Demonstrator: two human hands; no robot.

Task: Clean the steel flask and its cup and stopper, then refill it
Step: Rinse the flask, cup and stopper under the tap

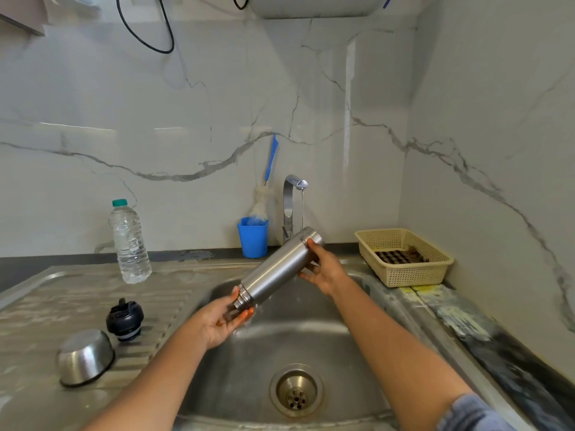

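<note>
- On the table at near left I see the cup (pixel 85 356) upside down, with the stopper (pixel 125 318) just right of it.
- My left hand (pixel 222 321) curls round the mouth end of the tilted flask (pixel 277 265), over the sink (pixel 311 334).
- My right hand (pixel 323 269) grips its raised base.

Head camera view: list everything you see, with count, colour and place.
steel flask: 1, silver, tilted over the sink
cup: 1, steel, upside down on the drainboard, front left
stopper: 1, black, drainboard behind cup
water bottle: 1, clear, green cap, drainboard back
tumbler: 1, blue, left of tap
brush: 1, blue handle, standing in tumbler
tap: 1, chrome, running
basket: 1, cream, counter right
sink: 1, steel, centre
hands: 2, left hand holds flask's neck, right hand its base
</note>
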